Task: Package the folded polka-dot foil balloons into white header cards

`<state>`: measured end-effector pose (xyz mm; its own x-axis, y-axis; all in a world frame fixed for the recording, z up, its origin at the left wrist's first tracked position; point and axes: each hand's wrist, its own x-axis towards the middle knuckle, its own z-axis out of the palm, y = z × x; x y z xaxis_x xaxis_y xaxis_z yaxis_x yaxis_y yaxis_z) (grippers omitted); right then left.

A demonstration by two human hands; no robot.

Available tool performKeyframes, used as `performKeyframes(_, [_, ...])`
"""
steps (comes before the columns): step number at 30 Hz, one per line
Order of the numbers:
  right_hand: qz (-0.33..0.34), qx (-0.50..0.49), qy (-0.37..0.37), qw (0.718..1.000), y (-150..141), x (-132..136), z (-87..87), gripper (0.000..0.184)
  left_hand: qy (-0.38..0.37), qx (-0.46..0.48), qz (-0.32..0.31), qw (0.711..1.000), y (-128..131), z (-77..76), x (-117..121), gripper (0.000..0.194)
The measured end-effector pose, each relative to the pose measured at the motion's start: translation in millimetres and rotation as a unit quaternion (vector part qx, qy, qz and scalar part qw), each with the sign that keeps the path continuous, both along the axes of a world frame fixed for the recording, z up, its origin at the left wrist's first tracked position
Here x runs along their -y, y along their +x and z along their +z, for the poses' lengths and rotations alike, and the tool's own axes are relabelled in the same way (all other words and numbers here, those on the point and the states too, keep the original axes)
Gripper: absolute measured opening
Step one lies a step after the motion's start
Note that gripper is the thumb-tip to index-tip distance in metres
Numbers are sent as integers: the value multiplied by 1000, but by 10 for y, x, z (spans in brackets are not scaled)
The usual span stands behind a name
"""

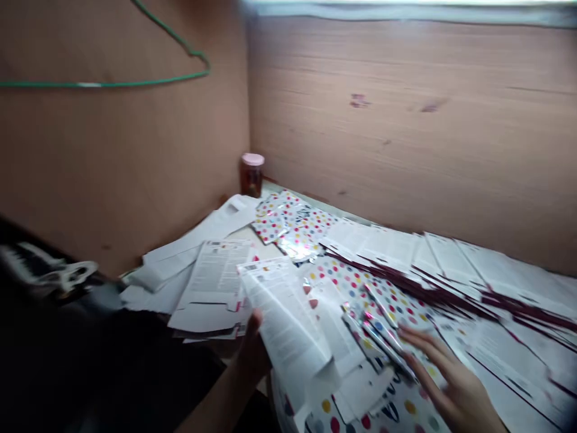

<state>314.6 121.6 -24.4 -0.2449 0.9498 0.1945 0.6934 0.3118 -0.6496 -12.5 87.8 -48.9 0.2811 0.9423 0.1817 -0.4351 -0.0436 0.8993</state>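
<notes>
My left hand (252, 352) is closed on a printed white sheet (288, 325), thumb in front and fingertips showing at its far edge. The sheet looks like flat, thin card with small text. My right hand (455, 385) has its fingers stretched out, with the tips at the edge of some shiny foil packets (383, 337). Those packets lie on a polka-dot cover (406, 406). Between the hands lie more white printed pieces (338, 325), partly hidden by the held sheet. Blur hides how firmly the right fingers touch the packets.
Printed cards (211, 288) lie to the left, and overlapping rows of dark-edged cards (396, 243) run along the right. Dotted foil packets (306, 228) lie at the back near a pink-lidded jar (251, 174). A green hanger (135, 81) hangs upper left; wooden panels (406, 132) enclose the corner.
</notes>
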Motion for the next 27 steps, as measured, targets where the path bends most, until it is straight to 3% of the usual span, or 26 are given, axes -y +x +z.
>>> performKeyframes(2, [-17,72,54,996,150,-205,-83,41,-52,206,-96,972,-11,-36,2,98])
performKeyframes(4, [-28,160,76,984,156,-413,-183,45,-80,306,-151,936,-5,-72,38,93])
performKeyframes(9, [-57,246,45,967,-136,-819,-404,51,-152,345,-156,913,143,-10,44,86])
performKeyframes(12, [-105,252,45,961,-217,-904,-403,49,-166,351,-135,912,267,94,-64,91])
performKeyframes(14, [-122,244,57,960,-209,-773,-283,51,-174,352,-110,913,324,137,-163,93])
performKeyframes(16, [-98,213,99,967,-186,-464,-73,54,-191,350,-62,915,349,149,-268,92])
performKeyframes(18, [-8,147,177,973,-173,-47,176,55,-211,344,-3,915,352,147,-361,91])
performKeyframes(21, [156,105,240,952,-221,511,455,56,-236,325,68,913,371,157,-449,91])
performKeyframes(23, [175,161,238,942,-323,712,499,54,-246,312,90,913,411,179,-464,92])
performKeyframes(27, [81,269,260,924,-692,756,283,47,-251,284,98,920,528,211,-396,95])
